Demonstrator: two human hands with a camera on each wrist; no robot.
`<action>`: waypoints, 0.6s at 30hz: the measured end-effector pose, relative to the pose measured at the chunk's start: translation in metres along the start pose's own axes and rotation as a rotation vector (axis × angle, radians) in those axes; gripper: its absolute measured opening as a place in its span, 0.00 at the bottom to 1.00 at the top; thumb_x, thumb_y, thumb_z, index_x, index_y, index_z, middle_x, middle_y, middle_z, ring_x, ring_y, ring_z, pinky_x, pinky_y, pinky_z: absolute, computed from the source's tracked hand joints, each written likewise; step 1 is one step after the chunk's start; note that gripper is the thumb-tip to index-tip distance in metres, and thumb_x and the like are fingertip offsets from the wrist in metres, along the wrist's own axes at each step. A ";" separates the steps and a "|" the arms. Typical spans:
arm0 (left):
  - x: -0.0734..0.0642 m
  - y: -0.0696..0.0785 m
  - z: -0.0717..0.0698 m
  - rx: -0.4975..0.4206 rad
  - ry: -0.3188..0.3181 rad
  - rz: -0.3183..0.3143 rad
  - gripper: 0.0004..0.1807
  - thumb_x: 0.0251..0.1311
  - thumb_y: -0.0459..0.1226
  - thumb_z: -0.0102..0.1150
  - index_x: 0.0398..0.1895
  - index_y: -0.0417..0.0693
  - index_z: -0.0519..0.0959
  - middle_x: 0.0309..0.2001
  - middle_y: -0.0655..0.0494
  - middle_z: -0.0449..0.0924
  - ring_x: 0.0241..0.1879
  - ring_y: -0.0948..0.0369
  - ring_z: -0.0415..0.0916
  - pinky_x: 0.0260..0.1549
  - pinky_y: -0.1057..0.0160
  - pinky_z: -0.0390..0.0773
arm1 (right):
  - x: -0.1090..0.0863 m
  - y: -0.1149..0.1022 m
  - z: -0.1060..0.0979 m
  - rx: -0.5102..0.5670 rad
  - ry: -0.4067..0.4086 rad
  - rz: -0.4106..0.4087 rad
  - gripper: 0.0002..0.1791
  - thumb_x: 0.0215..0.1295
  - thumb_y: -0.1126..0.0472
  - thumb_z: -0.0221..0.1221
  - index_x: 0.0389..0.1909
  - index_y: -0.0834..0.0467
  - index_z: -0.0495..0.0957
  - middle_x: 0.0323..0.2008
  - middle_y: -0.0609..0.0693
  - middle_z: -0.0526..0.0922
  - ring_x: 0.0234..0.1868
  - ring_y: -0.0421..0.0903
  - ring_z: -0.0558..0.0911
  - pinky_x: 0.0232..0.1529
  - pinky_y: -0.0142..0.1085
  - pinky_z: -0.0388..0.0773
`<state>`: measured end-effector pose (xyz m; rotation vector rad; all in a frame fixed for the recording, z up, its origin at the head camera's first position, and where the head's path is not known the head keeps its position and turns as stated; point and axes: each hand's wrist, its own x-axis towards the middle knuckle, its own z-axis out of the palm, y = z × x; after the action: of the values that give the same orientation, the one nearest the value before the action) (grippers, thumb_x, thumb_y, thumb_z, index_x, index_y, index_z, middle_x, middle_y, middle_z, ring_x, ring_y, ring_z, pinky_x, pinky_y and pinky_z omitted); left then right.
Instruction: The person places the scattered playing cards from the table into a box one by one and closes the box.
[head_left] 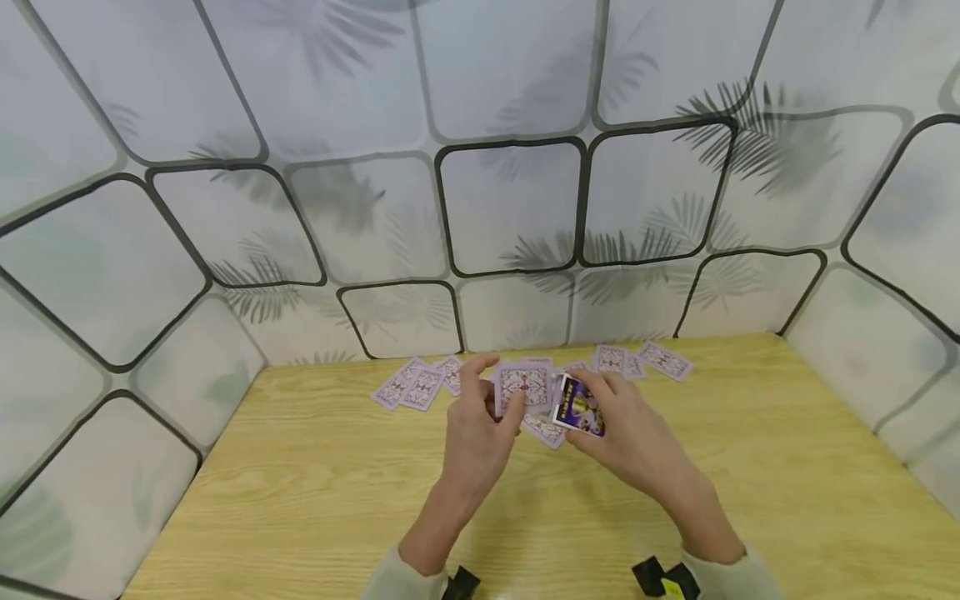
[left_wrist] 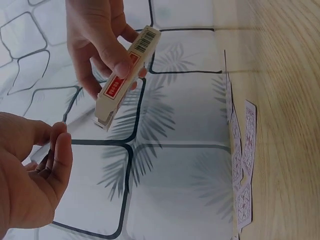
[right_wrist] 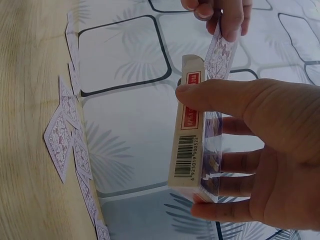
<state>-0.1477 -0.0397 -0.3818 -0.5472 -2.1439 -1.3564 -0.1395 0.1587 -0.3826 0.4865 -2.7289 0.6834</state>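
My left hand (head_left: 480, 425) pinches a playing card (head_left: 522, 388) between thumb and fingers, its purple-patterned back facing me. In the right wrist view the pinched card (right_wrist: 220, 55) shows thin, just beyond the end of the card box (right_wrist: 186, 135). My right hand (head_left: 630, 429) grips that small box (head_left: 579, 406), with a dark, colourful picture on its broad face. A barcode and a red label mark its cream side in the left wrist view (left_wrist: 127, 75). At the end nearest my left hand, the box's flap stands out. Both hands are raised above the table.
Several purple-backed cards lie scattered along the back of the wooden table (head_left: 300, 483), some at the left (head_left: 422, 388), some at the right (head_left: 665, 361). One card (head_left: 544, 430) lies below the hands. A patterned cloth wall (head_left: 510, 208) stands behind and at both sides.
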 end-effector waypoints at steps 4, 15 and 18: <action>0.000 0.002 0.000 -0.064 -0.028 -0.035 0.26 0.58 0.33 0.61 0.59 0.49 0.63 0.16 0.58 0.69 0.13 0.72 0.67 0.09 0.73 0.67 | 0.000 0.000 -0.002 0.002 -0.005 0.016 0.41 0.51 0.51 0.70 0.65 0.54 0.64 0.52 0.58 0.73 0.44 0.49 0.73 0.37 0.41 0.74; 0.004 -0.001 0.002 -0.014 -0.111 -0.068 0.26 0.59 0.34 0.61 0.60 0.48 0.66 0.17 0.59 0.67 0.12 0.72 0.64 0.09 0.74 0.64 | 0.003 0.001 -0.002 -0.005 -0.002 -0.007 0.41 0.49 0.52 0.71 0.65 0.54 0.65 0.52 0.57 0.73 0.44 0.49 0.73 0.38 0.43 0.74; 0.004 -0.001 0.002 0.004 -0.118 -0.056 0.25 0.60 0.34 0.60 0.61 0.48 0.67 0.18 0.60 0.68 0.14 0.71 0.62 0.10 0.73 0.63 | 0.003 0.002 -0.002 -0.010 -0.009 -0.007 0.41 0.49 0.52 0.70 0.65 0.55 0.65 0.52 0.58 0.73 0.44 0.50 0.73 0.38 0.43 0.74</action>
<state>-0.1521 -0.0378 -0.3807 -0.5822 -2.2716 -1.3808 -0.1425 0.1608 -0.3807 0.4974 -2.7369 0.6667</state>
